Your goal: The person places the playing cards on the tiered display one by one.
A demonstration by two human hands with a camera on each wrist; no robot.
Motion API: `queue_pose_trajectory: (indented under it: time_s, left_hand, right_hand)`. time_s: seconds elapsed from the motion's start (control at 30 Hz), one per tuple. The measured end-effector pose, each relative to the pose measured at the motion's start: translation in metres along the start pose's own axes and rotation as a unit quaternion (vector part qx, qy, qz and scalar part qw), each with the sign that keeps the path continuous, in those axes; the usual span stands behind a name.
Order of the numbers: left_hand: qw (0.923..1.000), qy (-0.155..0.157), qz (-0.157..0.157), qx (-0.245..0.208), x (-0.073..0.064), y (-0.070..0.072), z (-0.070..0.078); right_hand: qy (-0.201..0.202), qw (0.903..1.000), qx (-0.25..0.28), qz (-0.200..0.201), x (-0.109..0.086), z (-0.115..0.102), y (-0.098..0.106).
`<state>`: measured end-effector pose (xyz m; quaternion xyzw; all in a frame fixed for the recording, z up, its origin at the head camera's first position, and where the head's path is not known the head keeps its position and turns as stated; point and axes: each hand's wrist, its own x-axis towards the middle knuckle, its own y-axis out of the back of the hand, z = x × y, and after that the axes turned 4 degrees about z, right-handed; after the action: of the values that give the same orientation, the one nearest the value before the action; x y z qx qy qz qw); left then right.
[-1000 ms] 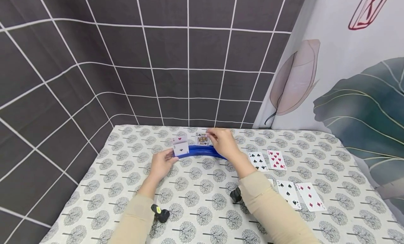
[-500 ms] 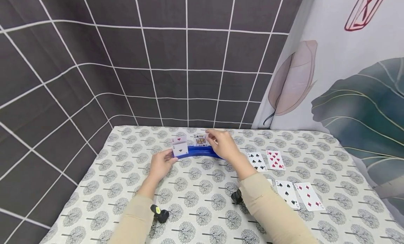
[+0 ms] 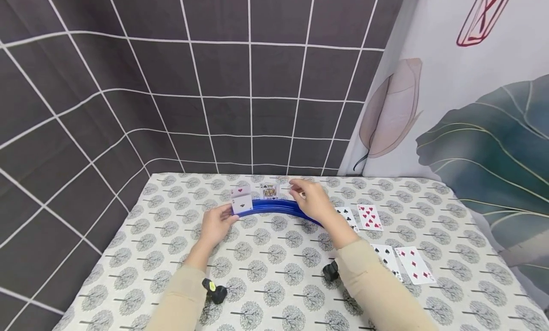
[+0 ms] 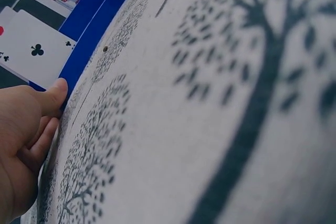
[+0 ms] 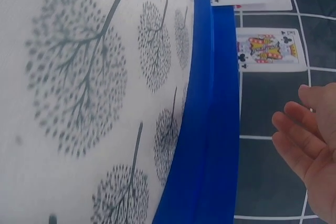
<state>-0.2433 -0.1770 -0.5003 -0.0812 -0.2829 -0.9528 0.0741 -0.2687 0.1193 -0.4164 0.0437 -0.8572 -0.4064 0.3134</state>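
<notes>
A curved blue card holder stands on the patterned cloth. My left hand grips its left end, the thumb against the front face. Beside that hand, an ace of clubs stands in the front of the holder, and a heart card rises behind it. Further right, a king of clubs stands upright in the holder. My right hand is just right of the king, holding nothing, its fingers loosely bent and apart from the card in the right wrist view.
Face-up cards lie on the cloth at right: a club card partly behind my right arm, a heart card, a spade card and a five of diamonds. A dark gridded curtain hangs behind the table.
My right hand has let go of the king of clubs and moved a little right, leaving the card standing in the holder. My left hand stays on the holder's left end.
</notes>
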Motion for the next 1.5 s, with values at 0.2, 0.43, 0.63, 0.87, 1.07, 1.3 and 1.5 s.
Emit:
queue_pose_trajectory:
  time_s: [0.2,0.43,0.63,0.87,1.07,1.3,1.5]
  left_hand:
    - [1.0,0.0,-0.002,0.0,-0.001,0.001,0.002]
    - [1.0,0.0,-0.002,0.004,-0.001,0.001,0.0]
    - [1.0,-0.002,0.001,0.009,-0.002,0.002,-0.001]
    - [1.0,0.0,0.003,0.002,-0.003,0.002,0.001]
    - [1.0,-0.001,0.001,-0.002,-0.002,0.002,0.002]
    - [1.0,-0.003,0.001,0.002,-0.002,0.002,0.003]
    - [0.9999,0.002,-0.003,0.009,-0.003,0.002,0.002]
  right_hand:
    - [-0.005,1.0,0.003,0.004,-0.007,0.008,0.006]
    - [-0.013,0.9999,0.004,0.007,-0.016,0.016,0.014]
    - [-0.02,0.9997,0.003,0.017,-0.025,0.022,0.02]
    - [-0.026,0.9993,0.008,0.024,-0.035,0.028,0.025]
    - [-0.054,0.9985,-0.003,0.012,-0.045,0.031,0.036]
    - [-0.072,0.9974,-0.002,0.008,-0.055,0.038,0.048]
    - [-0.06,0.9981,-0.007,0.012,-0.063,0.044,0.056]
